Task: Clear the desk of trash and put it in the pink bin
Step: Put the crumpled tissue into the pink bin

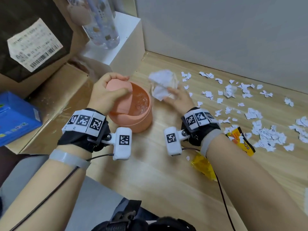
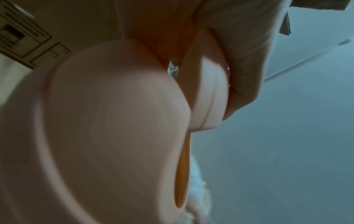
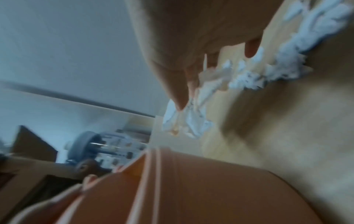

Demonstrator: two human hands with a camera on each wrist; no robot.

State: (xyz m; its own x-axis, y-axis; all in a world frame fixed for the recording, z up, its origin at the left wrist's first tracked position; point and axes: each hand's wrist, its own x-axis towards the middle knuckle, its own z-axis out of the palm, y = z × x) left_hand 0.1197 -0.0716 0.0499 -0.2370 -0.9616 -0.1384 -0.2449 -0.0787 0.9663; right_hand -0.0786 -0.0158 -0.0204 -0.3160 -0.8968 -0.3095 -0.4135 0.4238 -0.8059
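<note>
A small round pink bin (image 1: 140,120) stands on the wooden desk (image 1: 150,172). My left hand (image 1: 106,92) grips its swing lid (image 1: 119,88) and holds it tilted, so the inside with a clear liner shows. In the left wrist view the lid (image 2: 114,121) fills the frame. Just right of the bin, my right hand (image 1: 176,95) pinches a crumpled white paper wad (image 1: 164,84) above the desk. The right wrist view shows the wad (image 3: 187,119) hanging from my fingertips (image 3: 180,103), with the bin (image 3: 191,189) below. Many torn white paper scraps (image 1: 266,135) lie scattered to the right.
Two yellow wrappers (image 1: 240,139) (image 1: 203,165) lie by my right forearm. Cardboard boxes (image 1: 55,100) and a blue box (image 1: 16,117) crowd the left. A white block (image 1: 123,47) with a clear bottle (image 1: 103,25) stands behind the bin. A grey wall (image 1: 233,34) closes the back.
</note>
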